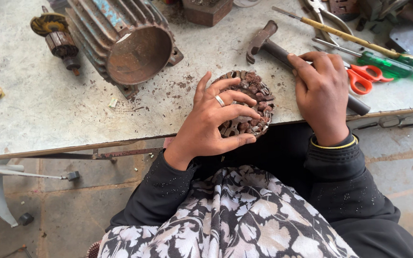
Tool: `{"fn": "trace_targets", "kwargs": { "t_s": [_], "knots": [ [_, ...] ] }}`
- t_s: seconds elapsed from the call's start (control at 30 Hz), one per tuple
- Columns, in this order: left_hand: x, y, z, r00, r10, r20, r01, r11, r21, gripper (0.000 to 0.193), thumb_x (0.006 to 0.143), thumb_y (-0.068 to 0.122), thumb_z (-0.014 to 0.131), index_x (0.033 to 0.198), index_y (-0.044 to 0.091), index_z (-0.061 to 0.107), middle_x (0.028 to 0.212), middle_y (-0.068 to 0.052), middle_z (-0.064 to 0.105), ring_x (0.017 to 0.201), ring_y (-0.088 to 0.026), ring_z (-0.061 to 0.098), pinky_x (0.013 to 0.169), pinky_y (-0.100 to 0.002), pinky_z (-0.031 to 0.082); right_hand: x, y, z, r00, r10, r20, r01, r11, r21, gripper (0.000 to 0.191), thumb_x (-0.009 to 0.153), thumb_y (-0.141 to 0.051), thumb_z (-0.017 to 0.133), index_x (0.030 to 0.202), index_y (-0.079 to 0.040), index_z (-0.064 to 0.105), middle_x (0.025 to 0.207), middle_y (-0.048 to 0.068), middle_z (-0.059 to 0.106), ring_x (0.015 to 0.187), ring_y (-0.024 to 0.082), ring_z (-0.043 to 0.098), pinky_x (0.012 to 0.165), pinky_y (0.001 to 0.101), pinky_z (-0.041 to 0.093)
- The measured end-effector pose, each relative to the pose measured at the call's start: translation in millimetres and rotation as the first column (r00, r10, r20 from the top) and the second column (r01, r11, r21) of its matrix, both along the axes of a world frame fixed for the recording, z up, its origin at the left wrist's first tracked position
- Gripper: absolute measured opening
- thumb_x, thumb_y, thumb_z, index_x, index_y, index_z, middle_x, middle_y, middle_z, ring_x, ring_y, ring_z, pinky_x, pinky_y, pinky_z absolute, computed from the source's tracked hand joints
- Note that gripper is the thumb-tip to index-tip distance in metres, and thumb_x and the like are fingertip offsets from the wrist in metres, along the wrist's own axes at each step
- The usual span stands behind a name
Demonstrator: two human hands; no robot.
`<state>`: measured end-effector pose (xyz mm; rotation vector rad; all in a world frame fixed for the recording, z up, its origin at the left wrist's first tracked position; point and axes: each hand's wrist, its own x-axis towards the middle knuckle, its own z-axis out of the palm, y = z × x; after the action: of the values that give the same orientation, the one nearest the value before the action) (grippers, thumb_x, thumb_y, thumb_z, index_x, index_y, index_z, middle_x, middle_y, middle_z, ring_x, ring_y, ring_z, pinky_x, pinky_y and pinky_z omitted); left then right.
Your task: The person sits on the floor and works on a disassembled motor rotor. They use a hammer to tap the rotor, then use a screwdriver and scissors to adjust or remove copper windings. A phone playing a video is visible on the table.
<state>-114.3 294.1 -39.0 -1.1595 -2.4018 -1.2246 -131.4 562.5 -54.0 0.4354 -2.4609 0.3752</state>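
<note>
At the counter (48,110) edge, the left hand (213,122) grips a round rusty wound core (256,95), just right of the rusty motor housing (130,43), while the right hand (322,93) clasps the hammer (268,43) handle beside red-handled scissors (364,76).

Rust-brown motor housing (130,45) with blue flecks; red-handled scissors (366,76); green screwdrivers (397,67); black sleeves (335,157)

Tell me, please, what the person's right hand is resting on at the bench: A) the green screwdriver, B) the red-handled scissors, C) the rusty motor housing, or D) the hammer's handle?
D: the right hand lies over the handle of the hammer, beside the scissors.
</note>
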Motion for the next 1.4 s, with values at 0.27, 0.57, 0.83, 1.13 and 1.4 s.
{"fn": "trace_targets", "kwargs": {
  "t_s": [0.27,0.57,0.83,1.13,1.4],
  "knots": [
    [13.6,5.2,6.4,0.992,0.105,-0.07,-0.102,0.994,0.037,0.031,0.086,0.033,0.083,0.113,0.021,0.076,0.124,0.002,0.071,0.146,-0.026,0.044,0.131,-0.051,0.008,6.1,0.7,7.7,0.999,-0.004,-0.043,0.004,1.0,-0.009,0.03,0.097,-0.004,0.071,0.126,-0.009,0.075,0.116,0.009,0.066,0.108,0.031,0.058,0.092,0.0428,0.047],
    [28.5,21.3,-1.6,0.916,0.236,-0.324,-0.224,0.972,0.074,0.02,0.091,0.031,0.082,0.107,0.02,0.076,0.116,0.004,0.071,0.136,-0.024,0.052,0.129,-0.047,0.017,14.7,8.0,19.9,0.996,0.036,-0.08,-0.042,0.996,-0.073,0.031,0.091,-0.002,0.069,0.121,-0.006,0.075,0.115,0.008,0.069,0.104,0.029,0.06,0.091,0.0409,0.05],
    [42.4,21.9,9.0,0.909,0.179,-0.376,-0.174,0.984,0.048,0.05,0.087,0.052,0.077,0.119,0.013,0.07,0.122,-0.003,0.067,0.132,-0.025,0.053,0.124,-0.049,0.028,34.9,48.8,36.7,0.995,0.017,-0.094,-0.031,0.989,-0.147,0.024,0.09,0.0,0.067,0.111,-0.005,0.076,0.107,0.008,0.074,0.094,0.025,0.064,0.085,0.0392,0.049],
    [60.3,11.4,8.8,0.944,0.134,-0.303,-0.175,0.978,-0.115,0.06,0.073,0.025,0.084,0.129,0.012,0.065,0.132,-0.008,0.063,0.131,-0.031,0.054,0.117,-0.048,0.039,57.5,160.3,19.0,0.959,-0.266,-0.098,0.259,0.963,-0.079,0.021,0.099,-0.006,0.072,0.12,-0.007,0.076,0.113,0.01,0.072,0.11,0.032,0.063,0.099,0.0421,0.048],
    [71.9,15.0,14.1,0.933,0.157,-0.323,-0.195,0.977,-0.089,0.054,0.075,0.005,0.077,0.127,0.011,0.068,0.135,-0.006,0.068,0.131,-0.026,0.06,0.119,-0.045,0.041,50.6,161.6,-4.2,0.947,-0.316,-0.06,0.312,0.948,-0.062,0.025,0.095,-0.013,0.077,0.12,-0.01,0.077,0.119,0.012,0.061,0.119,0.034,0.054,0.104,0.0436,0.044]
  ]
}}
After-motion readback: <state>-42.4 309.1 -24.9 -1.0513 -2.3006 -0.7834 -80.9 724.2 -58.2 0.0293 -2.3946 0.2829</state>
